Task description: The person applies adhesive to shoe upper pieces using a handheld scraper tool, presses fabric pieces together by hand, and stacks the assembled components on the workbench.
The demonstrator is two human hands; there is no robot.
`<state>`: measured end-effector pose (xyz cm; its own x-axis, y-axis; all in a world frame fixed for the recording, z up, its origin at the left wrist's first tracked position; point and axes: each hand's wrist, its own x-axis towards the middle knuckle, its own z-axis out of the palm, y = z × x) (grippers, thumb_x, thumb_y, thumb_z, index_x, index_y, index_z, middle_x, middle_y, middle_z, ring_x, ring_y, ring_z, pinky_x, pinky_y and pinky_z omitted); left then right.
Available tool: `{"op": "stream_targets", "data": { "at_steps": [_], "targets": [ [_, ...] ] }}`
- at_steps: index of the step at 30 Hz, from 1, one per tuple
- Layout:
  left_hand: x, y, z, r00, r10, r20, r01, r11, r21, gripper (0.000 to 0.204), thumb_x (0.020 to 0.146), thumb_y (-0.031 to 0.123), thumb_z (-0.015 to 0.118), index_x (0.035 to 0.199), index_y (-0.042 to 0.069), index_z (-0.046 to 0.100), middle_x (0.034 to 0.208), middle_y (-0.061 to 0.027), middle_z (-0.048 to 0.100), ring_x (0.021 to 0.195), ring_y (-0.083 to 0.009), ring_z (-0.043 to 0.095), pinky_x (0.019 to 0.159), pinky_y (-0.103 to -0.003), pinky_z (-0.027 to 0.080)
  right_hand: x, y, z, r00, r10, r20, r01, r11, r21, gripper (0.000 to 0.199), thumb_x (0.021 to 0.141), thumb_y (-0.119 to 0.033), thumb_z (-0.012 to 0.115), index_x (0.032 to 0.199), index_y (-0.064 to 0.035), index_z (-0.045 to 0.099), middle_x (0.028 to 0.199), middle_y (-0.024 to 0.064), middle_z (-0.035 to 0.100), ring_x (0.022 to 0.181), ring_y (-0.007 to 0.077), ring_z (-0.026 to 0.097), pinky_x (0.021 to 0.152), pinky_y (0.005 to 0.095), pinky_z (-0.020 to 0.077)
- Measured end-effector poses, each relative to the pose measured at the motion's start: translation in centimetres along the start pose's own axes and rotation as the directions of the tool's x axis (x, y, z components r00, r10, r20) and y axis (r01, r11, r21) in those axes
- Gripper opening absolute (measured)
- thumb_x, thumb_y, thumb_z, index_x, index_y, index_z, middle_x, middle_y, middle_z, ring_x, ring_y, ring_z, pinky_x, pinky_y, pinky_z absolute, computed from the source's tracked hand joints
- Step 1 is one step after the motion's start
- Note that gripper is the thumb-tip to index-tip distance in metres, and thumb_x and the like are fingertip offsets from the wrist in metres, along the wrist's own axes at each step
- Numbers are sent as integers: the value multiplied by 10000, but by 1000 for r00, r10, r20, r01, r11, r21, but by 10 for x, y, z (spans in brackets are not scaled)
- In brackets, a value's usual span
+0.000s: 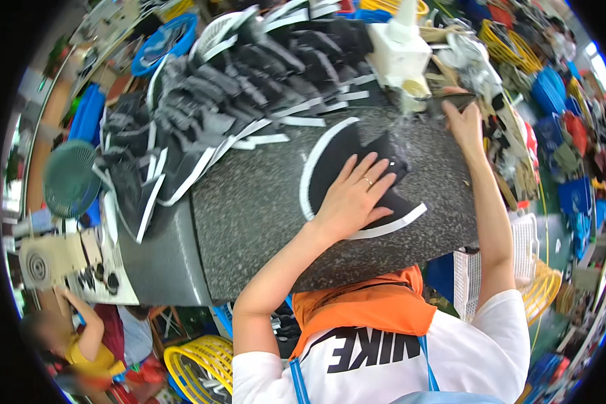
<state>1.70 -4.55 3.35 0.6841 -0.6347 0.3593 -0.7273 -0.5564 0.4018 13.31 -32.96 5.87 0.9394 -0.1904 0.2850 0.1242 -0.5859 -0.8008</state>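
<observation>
A black, curved shoe-upper piece (330, 158) with a white border lies flat on the speckled grey tabletop (249, 222). My left hand (360, 192) presses down on it, fingers spread, a ring on one finger. Farther right, my right hand (463, 121) is closed on a dark, flat, rounded piece (459, 101) at the table's far right edge; what it is exactly does not show. Just left of that hand stands a small yellowish pot (414, 96), beside a white square bottle (400, 50) with a tapered spout.
Overlapping black pieces with white borders (249, 74) cover the table's far left. A person in yellow (97, 337) sits at the lower left beside a beige machine (47, 259). A white plastic crate (525, 236) and yellow baskets (202, 363) stand around the table.
</observation>
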Motion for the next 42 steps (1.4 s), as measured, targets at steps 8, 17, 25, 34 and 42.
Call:
{"op": "stream_targets", "data": {
  "at_steps": [8,17,25,34,42],
  "targets": [
    [9,-2,27,998,-53,23,51,996,70,537,824,396,698,1231,59,607,1297,-131,565,1277,-346,471,1121,-485,314,-48,-15,36,943,-139,303,25,936,350,225,853,-29,670,1076,-31,697,934,75,693,764,121,628,695,279,516],
    [3,-8,20,998,-57,-7,58,991,121,565,766,343,775,1225,64,602,1287,-145,551,1259,-346,481,1091,-498,349,-65,-2,-51,766,-51,640,14,998,62,166,803,-29,717,967,-5,720,859,75,688,807,161,646,707,299,510],
    [2,-4,16,998,-56,21,52,990,134,569,773,342,765,1230,50,590,1267,-157,552,1238,-356,492,1074,-498,360,-43,-9,4,859,-257,443,281,960,11,182,838,-60,683,1016,-36,713,860,88,682,790,183,657,679,328,520],
    [-13,-2,12,997,-66,31,61,989,136,607,747,308,782,1256,58,564,1272,-143,524,1234,-367,482,1050,-512,374,-67,-33,31,951,-152,270,116,982,146,214,819,-77,591,1022,-28,641,651,135,619,591,226,643,606,346,504],
    [7,-7,14,999,-33,-38,37,993,112,521,767,283,773,1193,49,583,1243,-150,531,1214,-367,496,1051,-503,385,-12,-40,-1,961,-268,70,277,943,-186,213,854,-144,604,1050,-92,669,929,181,678,857,361,647,736,409,510]
  ]
}}
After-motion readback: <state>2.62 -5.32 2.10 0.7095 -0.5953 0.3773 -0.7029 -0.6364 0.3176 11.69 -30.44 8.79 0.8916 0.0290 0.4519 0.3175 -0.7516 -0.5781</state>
